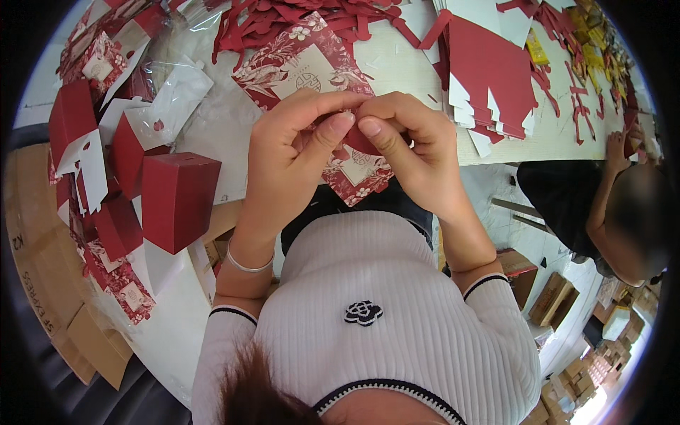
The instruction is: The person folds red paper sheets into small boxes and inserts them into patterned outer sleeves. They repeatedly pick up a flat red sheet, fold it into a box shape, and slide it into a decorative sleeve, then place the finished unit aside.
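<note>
My left hand (pixel 294 145) and my right hand (pixel 411 138) meet just past the near table edge, thumbs and forefingers pinched. Between the fingertips is a small red card piece (pixel 359 140), mostly hidden by the fingers. Right under the hands lies a red-and-cream floral printed box (pixel 352 166), its near corner sticking out over the table edge. Behind the hands, another floral printed panel (pixel 301 67) with a cream label rests on the table.
Loose red card strips (pixel 297 28) pile up at the back. Flat red sheets (pixel 490 71) are stacked at the right. Folded red boxes (pixel 177 198) and clear plastic crowd the left, beside a brown carton (pixel 49 255). A co-worker (pixel 602 205) sits at the far right, near yellow packets (pixel 588 35).
</note>
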The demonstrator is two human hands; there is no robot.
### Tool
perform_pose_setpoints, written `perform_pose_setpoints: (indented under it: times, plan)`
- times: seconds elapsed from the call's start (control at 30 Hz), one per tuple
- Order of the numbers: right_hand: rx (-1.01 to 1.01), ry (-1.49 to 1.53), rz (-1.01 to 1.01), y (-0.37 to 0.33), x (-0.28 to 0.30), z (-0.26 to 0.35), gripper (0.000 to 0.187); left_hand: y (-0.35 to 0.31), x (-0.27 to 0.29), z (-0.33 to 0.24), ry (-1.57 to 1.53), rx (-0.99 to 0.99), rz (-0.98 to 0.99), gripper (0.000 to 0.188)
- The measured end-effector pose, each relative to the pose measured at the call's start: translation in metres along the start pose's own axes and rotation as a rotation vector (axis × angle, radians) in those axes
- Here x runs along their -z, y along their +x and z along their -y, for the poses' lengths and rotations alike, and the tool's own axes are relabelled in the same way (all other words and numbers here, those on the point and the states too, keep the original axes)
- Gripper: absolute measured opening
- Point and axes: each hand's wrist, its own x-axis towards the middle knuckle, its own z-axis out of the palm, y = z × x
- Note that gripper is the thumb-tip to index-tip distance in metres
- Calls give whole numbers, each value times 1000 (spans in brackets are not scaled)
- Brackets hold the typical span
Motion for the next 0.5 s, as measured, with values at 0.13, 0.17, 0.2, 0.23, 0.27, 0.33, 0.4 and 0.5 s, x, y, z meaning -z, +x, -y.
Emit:
perform_pose_setpoints:
  times: [0.13, 0.17, 0.2, 0.23, 0.27, 0.33, 0.4, 0.5]
  plan:
    - [152, -20, 5, 3, 3, -1, 6, -5, 1, -1, -2, -41, -66, 17]
    - [75, 93, -10, 1, 2, 2, 7, -7, 0, -2, -22, -7, -64, 17]
    - [0, 207, -23, 0, 0, 4, 9, -8, 0, -5, -41, 25, -64, 17]
    - [-15, 270, -32, -2, -1, 4, 10, -8, -1, -7, -60, 57, -63, 18]
    - [-31, 333, -42, -4, -2, 4, 11, -7, -2, -8, -75, 66, -62, 18]
    - [-80, 429, -58, -4, -5, 5, 13, -7, -6, -11, -103, 83, -63, 20]
    - [-54, 235, -84, -4, -2, 3, 13, -9, -10, -10, -221, 46, -81, 21]
    - [50, -31, -136, -3, -2, 0, 12, -13, -16, -8, -174, -29, -110, 22]
